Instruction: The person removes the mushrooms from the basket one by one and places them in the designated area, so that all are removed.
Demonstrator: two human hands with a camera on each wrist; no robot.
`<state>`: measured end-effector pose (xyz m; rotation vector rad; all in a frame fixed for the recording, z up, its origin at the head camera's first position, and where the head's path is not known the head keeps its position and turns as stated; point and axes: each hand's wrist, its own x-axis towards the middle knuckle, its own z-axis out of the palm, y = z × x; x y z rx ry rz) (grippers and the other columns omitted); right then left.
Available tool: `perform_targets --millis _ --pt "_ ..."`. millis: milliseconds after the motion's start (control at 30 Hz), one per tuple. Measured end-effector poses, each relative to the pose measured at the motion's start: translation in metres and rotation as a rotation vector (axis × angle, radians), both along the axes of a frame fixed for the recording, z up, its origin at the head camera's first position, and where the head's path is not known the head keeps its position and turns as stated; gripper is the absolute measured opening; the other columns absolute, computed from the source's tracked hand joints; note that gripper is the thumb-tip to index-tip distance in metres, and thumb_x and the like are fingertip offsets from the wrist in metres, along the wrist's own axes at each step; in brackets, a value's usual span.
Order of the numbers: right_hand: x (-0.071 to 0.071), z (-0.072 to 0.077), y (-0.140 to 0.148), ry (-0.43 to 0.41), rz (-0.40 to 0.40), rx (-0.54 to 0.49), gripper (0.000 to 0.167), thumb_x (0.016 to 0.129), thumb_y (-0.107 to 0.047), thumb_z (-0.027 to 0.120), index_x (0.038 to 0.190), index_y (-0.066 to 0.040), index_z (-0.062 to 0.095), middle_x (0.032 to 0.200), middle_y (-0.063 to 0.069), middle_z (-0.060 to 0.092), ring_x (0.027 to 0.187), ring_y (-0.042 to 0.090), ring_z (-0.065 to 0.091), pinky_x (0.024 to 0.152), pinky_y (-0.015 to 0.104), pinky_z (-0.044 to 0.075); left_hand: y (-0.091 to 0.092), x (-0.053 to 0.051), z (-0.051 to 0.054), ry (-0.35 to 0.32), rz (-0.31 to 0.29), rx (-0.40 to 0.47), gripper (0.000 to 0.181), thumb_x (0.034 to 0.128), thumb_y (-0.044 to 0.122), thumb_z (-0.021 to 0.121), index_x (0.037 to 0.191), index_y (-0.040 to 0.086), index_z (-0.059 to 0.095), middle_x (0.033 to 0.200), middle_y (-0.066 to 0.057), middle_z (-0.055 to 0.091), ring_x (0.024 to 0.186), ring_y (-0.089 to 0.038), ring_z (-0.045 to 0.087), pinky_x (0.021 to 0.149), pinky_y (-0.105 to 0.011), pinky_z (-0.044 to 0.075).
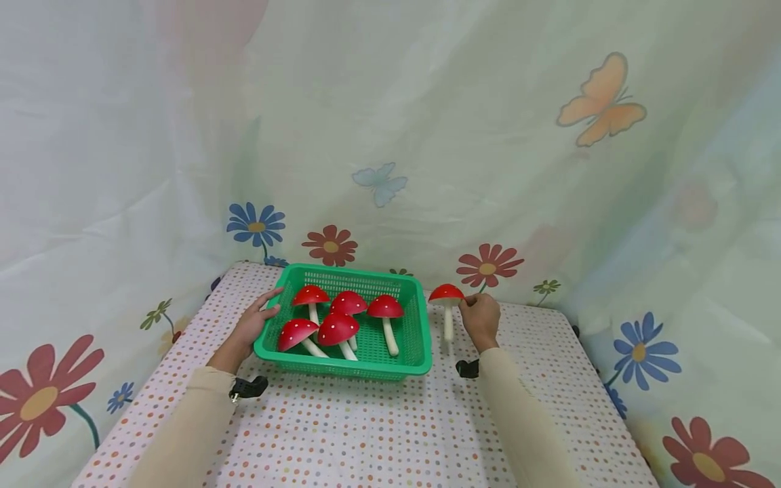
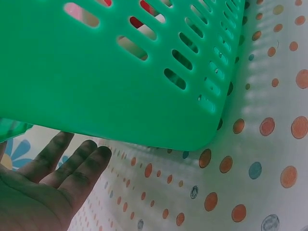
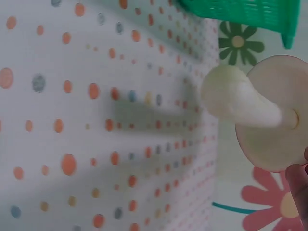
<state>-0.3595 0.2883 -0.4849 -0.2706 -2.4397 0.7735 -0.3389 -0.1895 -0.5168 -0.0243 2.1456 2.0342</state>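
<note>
A green basket (image 1: 342, 369) sits on the dotted surface (image 1: 366, 434), close to its far edge and nearer the far left corner than the far right one. It holds five red-capped toy mushrooms with white spots and pale stems. One (image 1: 297, 332) lies by the basket's near left corner, its stem slanting toward the near side; another (image 1: 311, 295) is behind it, toward the far left corner. Two more are in the middle, the front one (image 1: 337, 328) partly covering the rear one (image 1: 350, 301). The fifth (image 1: 385, 306) is nearer the right end, its stem pointing toward the near edge.

The left hand (image 1: 249, 327) is at the basket's left end. Its fingers are extended and slightly spread, touching the rim rather than curling round it.

The right hand (image 1: 481, 318) is to the right of the basket, near the surface's far edge. Its fingers are closed in a pinch on the cap edge of a sixth mushroom (image 1: 447, 293), which hangs upright, cap up and stem down, above the surface just beside the basket's right end.
</note>
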Motion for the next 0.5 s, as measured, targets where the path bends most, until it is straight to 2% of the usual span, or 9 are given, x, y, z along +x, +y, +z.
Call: perform_targets --millis 200,400,500 --pt "0.001 -0.020 0.001 -0.114 0.019 -0.043 0.022 0.092 -0.013 0.063 0.093 0.005 0.075 0.085 0.021 0.073 0.063 0.025 0.065 0.052 0.032 0.052 -0.004 0.004 0.001 -0.008 0.034 -0.001 0.051 0.1065 0.025 0.041 0.156 0.026 0.030 0.163 -0.014 0.023 0.142 -0.040 0.036 0.112 -0.056 0.038" --pt "0.005 -0.028 0.007 -0.156 -0.048 -0.004 0.020 0.093 -0.012 0.066 0.093 0.005 0.076 0.086 0.020 0.074 0.067 0.026 0.066 0.057 0.036 0.054 0.001 0.003 0.002 -0.003 0.010 0.006 0.052 0.1063 0.027 0.041 0.156 0.026 0.029 0.163 -0.014 0.021 0.143 -0.040 0.035 0.112 -0.054 0.038" --pt "0.007 -0.029 0.011 -0.197 -0.045 0.010 0.020 0.094 -0.013 0.065 0.097 0.005 0.075 0.091 0.020 0.074 0.075 0.028 0.067 0.064 0.039 0.056 0.005 0.002 0.002 -0.006 0.016 -0.001 0.051 0.1063 0.026 0.041 0.156 0.027 0.030 0.163 -0.013 0.022 0.143 -0.040 0.036 0.111 -0.055 0.039"
